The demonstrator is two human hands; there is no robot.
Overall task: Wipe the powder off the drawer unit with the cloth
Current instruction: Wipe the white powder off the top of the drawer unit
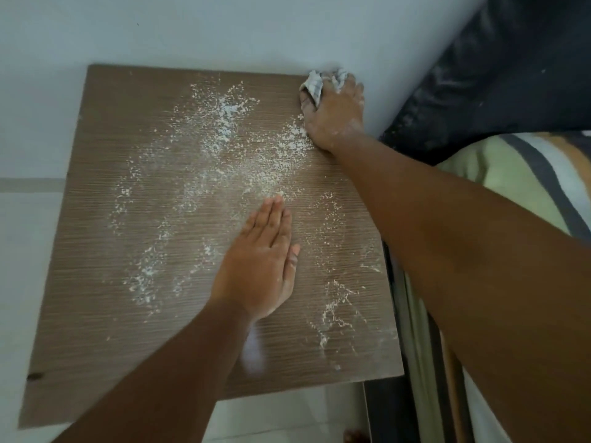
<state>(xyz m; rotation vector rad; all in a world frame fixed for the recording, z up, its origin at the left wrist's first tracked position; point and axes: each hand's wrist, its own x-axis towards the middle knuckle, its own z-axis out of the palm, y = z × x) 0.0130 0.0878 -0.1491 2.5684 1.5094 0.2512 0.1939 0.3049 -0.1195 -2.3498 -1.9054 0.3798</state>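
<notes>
The drawer unit's brown wood-grain top [96, 251] fills the middle of the view. White powder [224, 123] is scattered over most of it, thickest toward the back centre. My right hand [335, 116] presses a crumpled white cloth [315, 84] onto the far right corner, next to the wall; powder clings to the hand. My left hand [262, 260] lies flat on the top near the middle, fingers together and pointing away from me, holding nothing.
A pale wall [224, 30] runs directly behind the unit. A bed with a striped pillow [527, 174] and a dark headboard [511, 75] stands close on the right. Pale floor tiles [28, 235] lie to the left and front.
</notes>
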